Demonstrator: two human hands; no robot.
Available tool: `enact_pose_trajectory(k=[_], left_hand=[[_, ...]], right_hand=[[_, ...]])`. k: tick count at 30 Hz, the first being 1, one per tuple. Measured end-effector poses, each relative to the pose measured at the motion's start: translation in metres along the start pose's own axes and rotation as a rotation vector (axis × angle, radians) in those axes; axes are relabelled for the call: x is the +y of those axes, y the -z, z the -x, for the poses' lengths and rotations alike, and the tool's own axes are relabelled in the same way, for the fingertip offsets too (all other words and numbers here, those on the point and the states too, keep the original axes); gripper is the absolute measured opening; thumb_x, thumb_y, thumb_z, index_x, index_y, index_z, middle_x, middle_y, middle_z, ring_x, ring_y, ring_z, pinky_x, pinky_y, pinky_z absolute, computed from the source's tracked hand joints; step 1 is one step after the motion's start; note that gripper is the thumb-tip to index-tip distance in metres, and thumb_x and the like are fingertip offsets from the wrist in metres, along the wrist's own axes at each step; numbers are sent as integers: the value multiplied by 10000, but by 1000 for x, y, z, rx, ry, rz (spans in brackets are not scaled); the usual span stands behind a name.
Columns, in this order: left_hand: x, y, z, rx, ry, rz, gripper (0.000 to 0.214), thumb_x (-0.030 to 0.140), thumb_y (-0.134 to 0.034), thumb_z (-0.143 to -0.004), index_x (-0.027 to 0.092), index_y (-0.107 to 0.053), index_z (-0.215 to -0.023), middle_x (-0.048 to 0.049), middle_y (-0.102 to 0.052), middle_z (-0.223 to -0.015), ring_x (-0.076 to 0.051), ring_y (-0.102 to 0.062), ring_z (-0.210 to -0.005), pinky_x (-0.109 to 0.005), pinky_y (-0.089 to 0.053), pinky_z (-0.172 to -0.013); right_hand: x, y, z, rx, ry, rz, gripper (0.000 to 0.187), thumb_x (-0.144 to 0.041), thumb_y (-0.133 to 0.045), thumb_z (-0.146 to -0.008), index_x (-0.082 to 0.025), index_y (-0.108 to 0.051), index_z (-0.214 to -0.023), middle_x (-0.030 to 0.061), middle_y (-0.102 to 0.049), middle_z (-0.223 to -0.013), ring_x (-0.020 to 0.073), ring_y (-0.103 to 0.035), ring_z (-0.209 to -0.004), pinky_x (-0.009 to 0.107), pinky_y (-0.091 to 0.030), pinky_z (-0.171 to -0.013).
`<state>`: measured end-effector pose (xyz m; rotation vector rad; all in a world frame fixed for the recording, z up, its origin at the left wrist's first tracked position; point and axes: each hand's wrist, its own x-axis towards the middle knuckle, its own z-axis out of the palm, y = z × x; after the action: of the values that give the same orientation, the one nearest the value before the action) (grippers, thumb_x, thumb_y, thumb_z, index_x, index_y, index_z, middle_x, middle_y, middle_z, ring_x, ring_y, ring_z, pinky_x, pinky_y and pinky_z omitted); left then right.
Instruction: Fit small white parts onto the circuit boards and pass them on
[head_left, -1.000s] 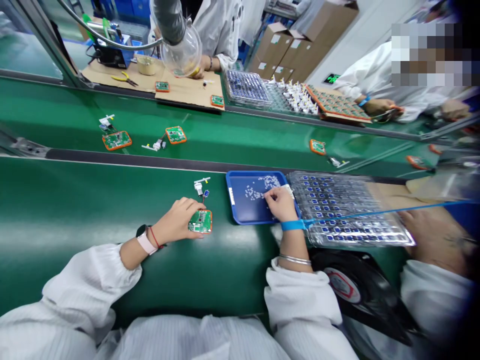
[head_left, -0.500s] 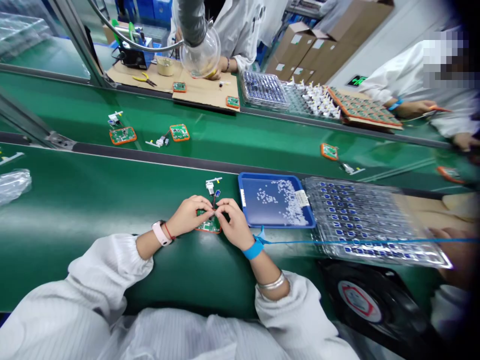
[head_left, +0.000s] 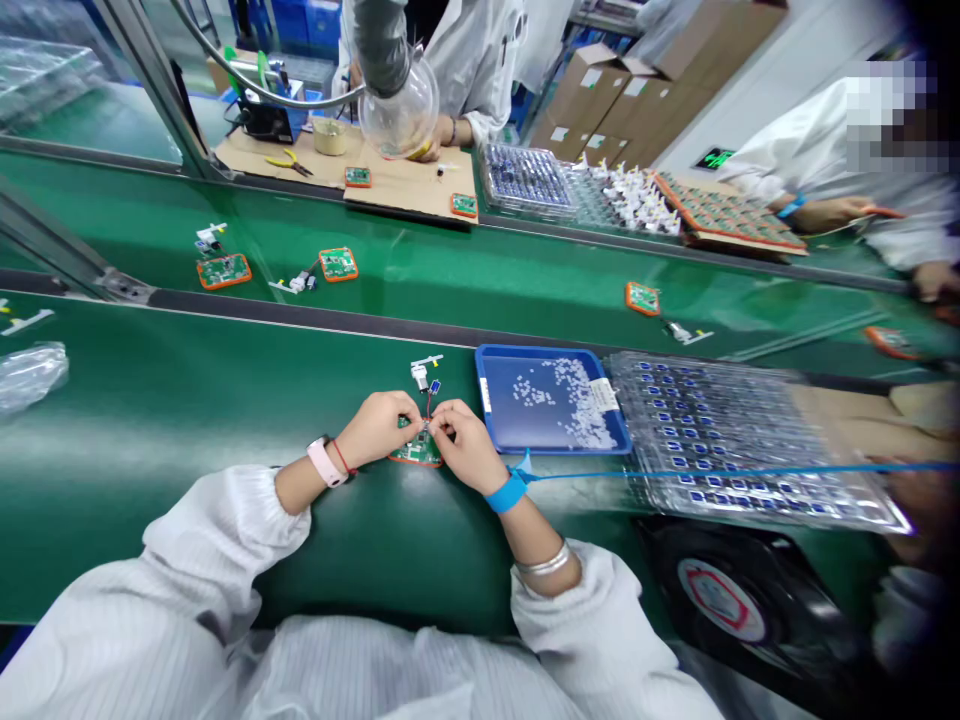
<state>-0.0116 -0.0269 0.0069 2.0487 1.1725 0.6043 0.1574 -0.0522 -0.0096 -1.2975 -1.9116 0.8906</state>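
A green circuit board (head_left: 417,452) with an orange-red edge lies flat in front of me. Thin dark red wires (head_left: 428,406) run up from its top edge towards a small blue part (head_left: 435,387) and a white plastic piece (head_left: 420,376). My left hand (head_left: 380,428) pinches at the upper left of the board, thumb and index finger together. Close beside it, my right hand (head_left: 469,448) is closed in a pinch where the wires meet the board. Whatever sits between the fingertips is too small and covered to make out.
Right of my hands is a blue tray (head_left: 517,440) of tiny white pieces. Beyond it sits a clear blister tray (head_left: 712,440) of blue parts, above a black fan (head_left: 750,600). Boards with orange rims (head_left: 224,270) lie on the far belt. Co-workers sit opposite.
On the far belt the boards have shifted left. My left fingertips have drawn slightly apart from my right ones, so more of the board shows between my hands.
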Motion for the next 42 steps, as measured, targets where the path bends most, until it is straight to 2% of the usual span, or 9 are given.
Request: enact_pose_trajectory(k=[6, 9, 12, 16, 19, 23, 26, 32, 42], left_hand=[[-3, 2, 27, -111, -295, -350, 655, 533, -642, -730, 243, -459, -1288, -81, -576, -1201, -276, -492, -1112, -393, -382, -905], [-3, 3, 25, -121, -312, -414, 593, 502, -587, -786, 243, -444, -1299, -92, -607, -1120, -258, -552, -999, -372, -412, -836], [-5, 13, -4, -26, -227, -263, 633, 498, -649, -724, 223, -461, -1262, -81, -634, -1041, -236, -592, -912, -341, -446, -784], [-16, 33, -73, 362, -122, -20, 629, 469, -676, -711, 201, -438, -1228, -64, -633, -1054, -203, -601, -950, -316, -456, -826], [-30, 44, -122, 610, -170, -145, 589, 432, -689, -713, 183, -463, -1197, -85, -590, -1149, -221, -542, -1053, -341, -409, -919], [-59, 52, -155, 552, -65, -388, 569, 366, -690, -725, 161, -473, -1209, -115, -567, -1183, -258, -499, -1079, -366, -384, -929], [-85, 70, -153, 514, 93, -486, 518, 389, -669, -743, 160, -496, -1174, -128, -566, -1145, -278, -483, -1074, -380, -379, -909], [-134, 137, -119, 794, 598, -632, 582, 457, -639, -761, 42, -430, -1111, -232, -471, -1164, -339, -422, -1106, -422, -323, -884], [-158, 185, -106, 831, 799, -476, 723, 358, -774, -582, 52, -368, -1097, -199, -569, -1073, -378, -509, -1053, -524, -300, -867]], right_hand=[[26, 62, 6, 349, 99, 177, 123, -222, -496, -814, -187, -564, -718, 72, -577, -875, 179, -544, -874, 334, -442, -794], [71, 109, 14, 537, -48, 392, 115, -269, -517, -758, -192, -555, -682, 77, -575, -788, 216, -533, -826, 388, -440, -782], [108, 134, 19, 480, -179, 507, 122, -277, -510, -701, -199, -533, -610, 77, -574, -703, 234, -527, -784, 421, -434, -787], [126, 135, 18, 452, -184, 563, 152, -292, -466, -702, -201, -531, -599, 97, -594, -702, 245, -533, -785, 424, -437, -785], [134, 134, 16, 455, -167, 585, 157, -305, -459, -692, -205, -528, -593, 102, -597, -687, 248, -534, -758, 426, -442, -769], [147, 136, 16, 447, -128, 602, 165, -326, -465, -696, -208, -542, -609, 94, -595, -682, 244, -538, -738, 419, -448, -752], [152, 138, 17, 433, -101, 633, 183, -342, -459, -706, -207, -547, -620, 99, -599, -690, 249, -544, -746, 419, -449, -755], [147, 136, 16, 431, -118, 620, 219, -376, -459, -729, -206, -542, -620, 99, -605, -713, 243, -550, -753, 403, -453, -740], [130, 132, 17, 429, -157, 525, 168, -287, -457, -751, -194, -537, -636, 106, -586, -776, 229, -541, -801, 408, -444, -804]])
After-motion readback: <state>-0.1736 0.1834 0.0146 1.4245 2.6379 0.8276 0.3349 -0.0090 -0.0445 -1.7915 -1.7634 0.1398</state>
